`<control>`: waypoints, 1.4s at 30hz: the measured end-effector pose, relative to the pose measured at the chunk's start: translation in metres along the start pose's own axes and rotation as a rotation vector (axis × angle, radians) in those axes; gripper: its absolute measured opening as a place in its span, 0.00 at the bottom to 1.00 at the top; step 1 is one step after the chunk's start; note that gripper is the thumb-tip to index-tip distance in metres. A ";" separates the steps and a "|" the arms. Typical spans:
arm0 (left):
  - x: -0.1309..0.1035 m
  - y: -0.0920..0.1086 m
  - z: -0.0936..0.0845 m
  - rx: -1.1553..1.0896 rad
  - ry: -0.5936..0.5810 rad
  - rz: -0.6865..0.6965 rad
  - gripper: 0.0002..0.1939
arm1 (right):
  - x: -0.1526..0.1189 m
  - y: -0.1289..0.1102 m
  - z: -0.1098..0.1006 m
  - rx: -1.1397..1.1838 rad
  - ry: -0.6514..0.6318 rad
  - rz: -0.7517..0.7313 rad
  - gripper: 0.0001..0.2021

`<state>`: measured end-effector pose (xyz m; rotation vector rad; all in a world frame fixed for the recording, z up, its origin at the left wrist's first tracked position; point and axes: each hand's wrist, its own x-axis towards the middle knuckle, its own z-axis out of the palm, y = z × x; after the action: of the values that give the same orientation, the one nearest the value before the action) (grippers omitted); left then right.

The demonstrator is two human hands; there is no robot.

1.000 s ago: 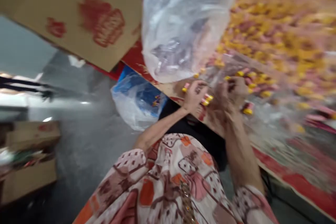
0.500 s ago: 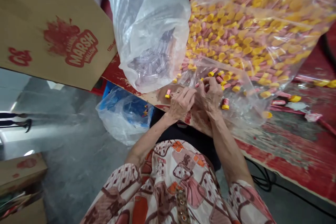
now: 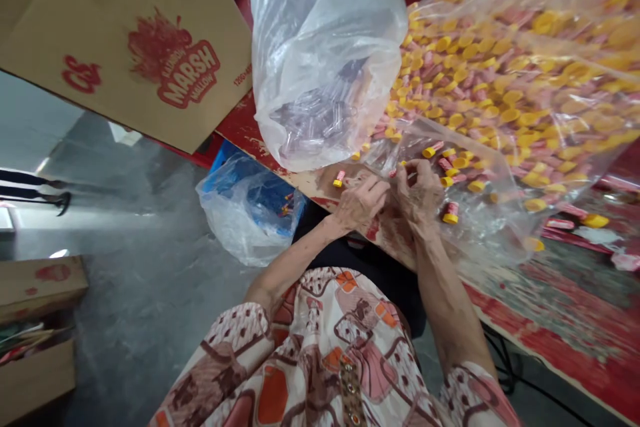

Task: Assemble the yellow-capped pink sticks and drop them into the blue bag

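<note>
View steadier than a second ago — blur gone, carton lettering legible. Left hand (image 3: 361,200) and right hand (image 3: 421,192) sit closer together at the table edge (image 3: 320,188) — fingers curled, the earlier fistful of yellow-capped pieces no longer visible.

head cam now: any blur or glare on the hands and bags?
Head view: mostly sharp at centre, left hand and right hand readable; big bag of yellow-capped tubes softens toward the right edge; white glare streaks the clear bag; floor highlights at left; edges stretched by the wide lens.
</note>
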<state>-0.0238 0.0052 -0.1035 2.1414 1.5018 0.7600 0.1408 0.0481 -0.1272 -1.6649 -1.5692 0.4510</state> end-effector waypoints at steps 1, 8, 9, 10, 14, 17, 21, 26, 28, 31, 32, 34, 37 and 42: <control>0.002 -0.001 -0.003 -0.146 0.016 -0.071 0.07 | -0.001 -0.001 0.000 -0.005 -0.003 0.001 0.06; 0.002 0.000 -0.009 -0.523 0.219 -0.341 0.05 | -0.001 -0.005 -0.004 -0.053 -0.015 -0.007 0.07; 0.001 0.002 -0.006 -0.393 0.178 -0.259 0.05 | -0.001 -0.004 -0.004 -0.063 -0.031 -0.011 0.07; 0.000 0.003 -0.003 -0.256 0.115 -0.175 0.06 | -0.001 -0.001 -0.004 -0.073 -0.044 -0.016 0.07; -0.002 0.010 0.006 0.112 -0.076 0.053 0.12 | 0.001 0.008 -0.001 -0.089 -0.022 -0.026 0.06; -0.007 0.013 0.005 0.164 -0.028 0.064 0.17 | 0.001 0.011 0.000 -0.075 0.034 -0.016 0.08; -0.016 0.007 -0.001 0.078 -0.074 0.007 0.16 | -0.002 0.005 -0.004 -0.090 -0.001 0.009 0.10; -0.036 -0.012 -0.022 -0.470 0.197 -0.364 0.14 | -0.001 -0.003 -0.008 -0.070 -0.036 0.045 0.06; -0.050 -0.019 -0.035 -0.738 0.378 -0.579 0.19 | 0.000 -0.003 -0.008 -0.062 -0.047 0.043 0.06; -0.070 -0.032 -0.058 -0.960 0.653 -0.826 0.21 | -0.001 -0.001 -0.008 -0.054 -0.043 0.016 0.06; -0.076 -0.039 -0.065 -0.992 0.750 -0.889 0.21 | -0.002 -0.001 -0.007 -0.046 -0.024 0.001 0.07; -0.086 -0.054 -0.077 -1.030 0.928 -0.999 0.18 | -0.004 0.001 -0.006 -0.033 0.038 -0.032 0.10; -0.097 -0.081 -0.089 -1.064 1.027 -1.160 0.13 | -0.007 0.004 -0.004 -0.034 0.075 -0.083 0.13; -0.106 -0.108 -0.095 -1.041 0.901 -1.303 0.20 | -0.008 0.002 -0.002 -0.062 -0.073 -0.095 0.13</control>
<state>-0.1907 -0.0569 -0.1181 -0.1267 1.7702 1.4643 0.1420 0.0399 -0.1296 -1.6281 -1.7236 0.4224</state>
